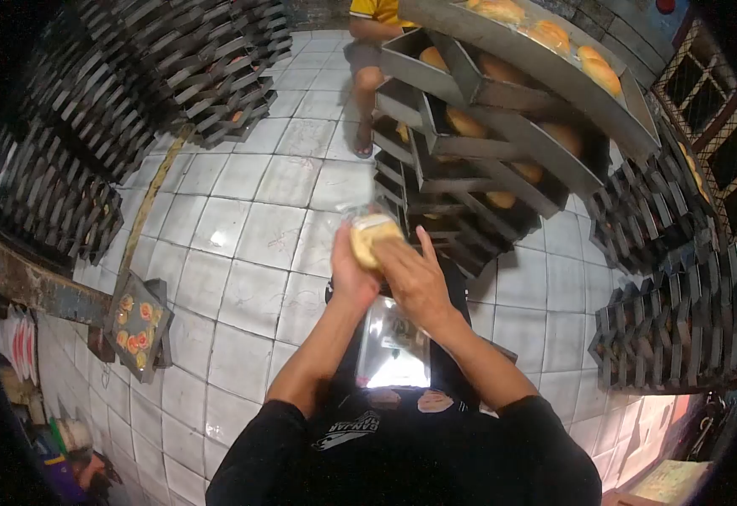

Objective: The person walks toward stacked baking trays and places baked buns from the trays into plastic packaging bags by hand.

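A golden bread bun (367,250) with clear plastic film around its top is held up in front of my body. My left hand (355,271) is wrapped round the bun from the left and below. From the right, my right hand (417,289) presses its fingers on the bun, with one digit sticking up apart; its fingers are slightly blurred. Below the hands, a stack of clear plastic bags (394,346) lies on my lap and reflects the light.
Staggered metal trays (503,126) of buns tower ahead to the right. Other tray stacks (216,76) line the left, with more at the right (680,312). A person (367,80) stands behind the tower. A tray of decorated breads (138,325) is at the left on the tiled floor (254,291).
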Motion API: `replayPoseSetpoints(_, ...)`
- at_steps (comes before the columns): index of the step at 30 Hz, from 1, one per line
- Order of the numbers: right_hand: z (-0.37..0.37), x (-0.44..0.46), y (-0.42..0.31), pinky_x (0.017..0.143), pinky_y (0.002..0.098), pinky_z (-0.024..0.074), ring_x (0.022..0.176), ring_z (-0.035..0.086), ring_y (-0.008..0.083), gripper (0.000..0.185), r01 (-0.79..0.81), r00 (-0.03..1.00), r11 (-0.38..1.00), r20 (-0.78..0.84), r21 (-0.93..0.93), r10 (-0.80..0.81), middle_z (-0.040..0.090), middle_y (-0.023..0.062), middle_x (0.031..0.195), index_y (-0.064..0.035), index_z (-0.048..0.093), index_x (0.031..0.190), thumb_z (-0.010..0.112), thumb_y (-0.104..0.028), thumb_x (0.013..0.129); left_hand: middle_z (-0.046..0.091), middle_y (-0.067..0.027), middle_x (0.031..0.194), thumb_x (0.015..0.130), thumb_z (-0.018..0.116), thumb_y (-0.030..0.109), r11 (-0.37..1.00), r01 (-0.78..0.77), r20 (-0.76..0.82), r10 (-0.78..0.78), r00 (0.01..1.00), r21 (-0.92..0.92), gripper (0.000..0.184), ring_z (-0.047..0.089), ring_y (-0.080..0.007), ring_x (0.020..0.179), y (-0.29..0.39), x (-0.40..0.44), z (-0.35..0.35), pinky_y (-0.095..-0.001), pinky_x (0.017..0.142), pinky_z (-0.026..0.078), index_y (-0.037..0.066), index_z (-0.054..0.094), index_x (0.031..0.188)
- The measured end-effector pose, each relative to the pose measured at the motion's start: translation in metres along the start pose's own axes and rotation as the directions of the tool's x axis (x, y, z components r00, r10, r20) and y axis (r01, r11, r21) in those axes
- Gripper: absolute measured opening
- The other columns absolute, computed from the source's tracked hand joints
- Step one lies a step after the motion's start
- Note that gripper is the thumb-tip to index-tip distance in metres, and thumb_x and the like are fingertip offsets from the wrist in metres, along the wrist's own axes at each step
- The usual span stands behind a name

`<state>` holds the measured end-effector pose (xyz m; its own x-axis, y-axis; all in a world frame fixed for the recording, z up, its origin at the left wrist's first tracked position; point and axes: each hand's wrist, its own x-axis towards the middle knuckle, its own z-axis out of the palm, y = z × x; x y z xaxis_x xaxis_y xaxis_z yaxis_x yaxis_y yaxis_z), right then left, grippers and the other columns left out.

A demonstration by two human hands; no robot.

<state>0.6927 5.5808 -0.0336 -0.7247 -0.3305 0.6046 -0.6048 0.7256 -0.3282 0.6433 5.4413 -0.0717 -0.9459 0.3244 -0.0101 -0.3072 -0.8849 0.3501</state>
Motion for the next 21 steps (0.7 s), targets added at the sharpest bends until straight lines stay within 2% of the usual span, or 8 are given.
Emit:
replayPoseSetpoints(4,0.002,0.021,0.017,0.116,0.0612,0.0308,0.108,0.066,0.0321,0.024,-0.073,0.997,0.997,0.018,-0.002,0.073,0.068,0.0121,0.11,-0.005,0.064,0.11,0.067,-0.01,0.087,0.06,-0.0157,0.135,0.106,0.04,0.052,0.978,-0.111,-0.272,0.157,0.949,0.176,0.06,0.058,-0.0309,0.125,-0.049,0.008,0.012,-0.0448,0.107,0.047,0.005,0.05,0.141)
replayPoseSetpoints(9,-0.019,0.019,-0.002,0.097,0.0533,0.0445,0.093,0.066,0.0351,0.018,0.015,0.996,0.97,0.077,0.244,-0.035,0.066,0.0133,0.1,-0.0044,0.063,0.102,0.071,-0.006,0.087,0.059,-0.0117,0.134,0.105,0.04,0.058,0.998,-0.007,-0.2,-0.006,0.98,-0.062,0.063,0.06,-0.0273,0.119,-0.006,0.016,0.013,-0.048,0.102,0.052,0.005,0.052,0.137)
replayPoseSetpoints(12,-0.001,0.006,-0.005,0.07,0.0338,0.0498,0.076,0.064,0.0201,0.012,-0.388,0.901,0.776,0.38,0.497,0.207,0.067,0.0093,0.086,-0.0036,0.062,0.085,0.074,-0.002,0.084,0.059,-0.015,0.134,0.105,0.032,0.065,0.994,0.105,-0.214,-0.108,0.971,-0.027,0.071,0.059,-0.0314,0.121,-0.005,0.025,-0.002,-0.0554,0.107,0.049,0.006,0.051,0.14)
replayPoseSetpoints(15,-0.025,0.01,-0.026,0.07,0.0324,0.05,0.077,0.063,0.0164,0.013,-0.507,0.843,0.604,0.5,0.615,0.199,0.066,0.0068,0.086,-0.0034,0.062,0.085,0.075,-0.004,0.085,0.056,-0.0158,0.142,0.106,0.034,0.058,1.0,0.016,-0.311,-0.016,0.95,-0.004,0.063,0.054,-0.0329,0.131,0.013,0.025,-0.015,-0.0579,0.108,0.045,0.01,0.053,0.141)
replayPoseSetpoints(16,-0.035,0.006,-0.037,0.069,0.0317,0.05,0.078,0.062,0.0146,0.013,-0.572,0.803,0.504,0.566,0.647,0.186,0.066,0.0056,0.086,-0.0033,0.062,0.085,0.075,-0.005,0.085,0.056,-0.0158,0.144,0.107,0.032,0.057,1.0,-0.008,-0.217,0.003,0.976,-0.022,0.062,0.053,-0.0325,0.132,0.026,0.023,-0.029,-0.0604,0.11,0.043,0.01,0.053,0.141)
replayPoseSetpoints(18,-0.046,0.0,-0.048,0.069,0.0303,0.0502,0.079,0.061,0.0109,0.014,-0.687,0.717,0.296,0.686,0.663,0.128,0.065,0.0031,0.086,-0.0031,0.062,0.084,0.076,-0.006,0.086,0.057,-0.0164,0.14,0.107,0.027,0.057,0.999,-0.048,-0.356,0.052,0.933,0.019,0.065,0.053,-0.033,0.131,0.033,0.011,-0.02,-0.061,0.109,0.042,0.008,0.053,0.14)
replayPoseSetpoints(19,-0.027,0.004,-0.035,0.069,0.0289,0.0504,0.08,0.061,0.0089,0.014,-0.582,0.81,0.333,0.495,0.742,0.314,0.066,0.0035,0.086,-0.0051,0.064,0.085,0.075,-0.011,0.089,0.057,-0.0171,0.139,0.107,0.025,0.058,0.997,-0.055,-0.397,0.071,0.915,0.051,0.067,0.053,-0.0337,0.13,0.029,0.009,-0.018,-0.0602,0.108,0.043,0.007,0.053,0.14)
replayPoseSetpoints(21,-0.007,0.007,-0.017,0.068,0.0288,0.0489,0.078,0.058,0.0084,0.014,-0.733,0.679,0.374,0.637,0.568,0.364,0.063,0.0019,0.08,-0.007,0.063,0.083,0.072,-0.012,0.092,0.057,-0.0186,0.138,0.107,0.025,0.058,0.995,0.097,-0.449,-0.083,0.89,0.009,0.067,0.056,-0.0355,0.125,0.016,-0.001,-0.001,-0.0566,0.105,0.046,0.006,0.053,0.138)
